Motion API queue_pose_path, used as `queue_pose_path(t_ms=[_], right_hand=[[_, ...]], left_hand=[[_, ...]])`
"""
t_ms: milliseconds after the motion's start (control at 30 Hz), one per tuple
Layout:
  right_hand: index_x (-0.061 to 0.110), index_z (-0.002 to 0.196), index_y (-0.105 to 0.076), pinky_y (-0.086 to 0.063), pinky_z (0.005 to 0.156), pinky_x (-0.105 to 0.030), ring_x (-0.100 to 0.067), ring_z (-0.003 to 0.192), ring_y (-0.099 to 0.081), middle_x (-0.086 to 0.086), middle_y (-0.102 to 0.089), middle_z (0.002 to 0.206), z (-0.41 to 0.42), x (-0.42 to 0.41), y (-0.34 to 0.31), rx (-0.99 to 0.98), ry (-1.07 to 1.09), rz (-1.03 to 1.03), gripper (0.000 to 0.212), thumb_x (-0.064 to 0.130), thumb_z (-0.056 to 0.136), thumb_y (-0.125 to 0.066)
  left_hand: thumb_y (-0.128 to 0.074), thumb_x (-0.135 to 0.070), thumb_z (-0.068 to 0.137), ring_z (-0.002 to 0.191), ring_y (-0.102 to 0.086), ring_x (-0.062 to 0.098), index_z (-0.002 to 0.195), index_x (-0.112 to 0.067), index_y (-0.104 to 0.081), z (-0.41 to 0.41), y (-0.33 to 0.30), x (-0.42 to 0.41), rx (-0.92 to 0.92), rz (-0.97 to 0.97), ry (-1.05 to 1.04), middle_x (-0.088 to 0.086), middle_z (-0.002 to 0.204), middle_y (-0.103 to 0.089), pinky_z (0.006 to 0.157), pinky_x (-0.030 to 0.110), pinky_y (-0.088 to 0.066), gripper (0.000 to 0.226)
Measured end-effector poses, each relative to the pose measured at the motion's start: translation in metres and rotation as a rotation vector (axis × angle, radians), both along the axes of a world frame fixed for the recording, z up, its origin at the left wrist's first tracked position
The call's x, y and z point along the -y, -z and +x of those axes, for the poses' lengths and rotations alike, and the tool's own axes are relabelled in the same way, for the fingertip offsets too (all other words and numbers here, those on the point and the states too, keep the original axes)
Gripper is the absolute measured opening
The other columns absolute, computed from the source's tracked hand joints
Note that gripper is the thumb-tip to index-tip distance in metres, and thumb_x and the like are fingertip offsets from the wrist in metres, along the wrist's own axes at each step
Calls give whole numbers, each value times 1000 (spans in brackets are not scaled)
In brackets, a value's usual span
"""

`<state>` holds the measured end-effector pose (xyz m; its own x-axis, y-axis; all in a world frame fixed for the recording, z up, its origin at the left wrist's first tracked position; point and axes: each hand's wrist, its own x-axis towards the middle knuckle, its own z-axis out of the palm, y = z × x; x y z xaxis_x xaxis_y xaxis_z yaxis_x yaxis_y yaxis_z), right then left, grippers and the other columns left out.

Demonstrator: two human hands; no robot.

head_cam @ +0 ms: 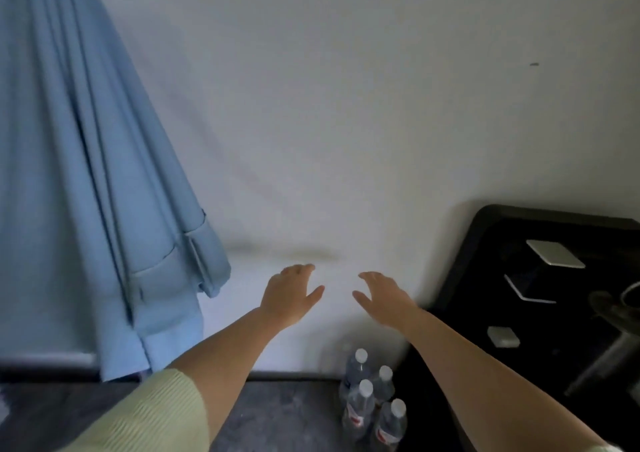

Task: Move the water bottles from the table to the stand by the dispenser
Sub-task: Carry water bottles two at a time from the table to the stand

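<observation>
While both hands (341,294) hover empty, bottles (372,399) stand below.

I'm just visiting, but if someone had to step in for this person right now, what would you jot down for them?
Left hand: open, empty, raised toward the wall.
Right hand: open, empty, likewise raised.
Water bottles: four capped ones stand upright in a cluster on the floor, beside the black table.
Table: carries a few small flat items, no bottles visible.
Done: the visible part of the table seems cleared of bottles.
Left: neither stand nor dispenser is in view, so I cannot tell if this is the final spot. Check before continuing.
</observation>
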<state>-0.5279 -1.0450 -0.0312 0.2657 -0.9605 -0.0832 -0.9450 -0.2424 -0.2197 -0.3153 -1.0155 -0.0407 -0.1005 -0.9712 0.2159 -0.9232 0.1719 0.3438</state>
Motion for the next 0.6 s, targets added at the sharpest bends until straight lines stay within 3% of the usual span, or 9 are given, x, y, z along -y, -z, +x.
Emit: queue_pose_path(t_ms=[233, 433, 533, 600], right_hand=[[22, 148, -27, -25, 116, -46, -22, 142, -27, 1, -28, 156, 63, -47, 19, 0, -256, 69, 57, 52, 100, -26], [23, 148, -27, -26, 115, -44, -23, 142, -27, 1, -27, 156, 173, -107, 12, 14, -529, 75, 56, 51, 100, -26], [22, 148, -26, -26, 114, -45, -24, 142, -28, -1, -27, 156, 230, -150, 11, 16, -679, 102, 56, 51, 100, -26], [22, 148, -28, -27, 113, -47, -26, 140, -30, -3, -30, 155, 270, -185, 10, 6, -762, 104, 56, 51, 100, -27]], left_hand=[[-36, -48, 97, 127, -44, 21, 141, -19, -38, 42, 13, -101, 90, 45, -225, 2, 139, -49, 104, 36, -36, 52], [-42, -46, 96, 123, -49, 26, 134, -16, -46, 137, 2, -215, 94, 73, -567, 5, 132, -55, 99, 37, -40, 49], [-43, -47, 94, 111, -57, 25, 123, -17, -54, 181, 1, -287, 111, 45, -691, 5, 115, -63, 88, 37, -45, 42], [-44, -47, 94, 111, -58, 25, 125, -18, -54, 207, 0, -339, 116, 57, -783, 5, 115, -63, 90, 37, -46, 43]])
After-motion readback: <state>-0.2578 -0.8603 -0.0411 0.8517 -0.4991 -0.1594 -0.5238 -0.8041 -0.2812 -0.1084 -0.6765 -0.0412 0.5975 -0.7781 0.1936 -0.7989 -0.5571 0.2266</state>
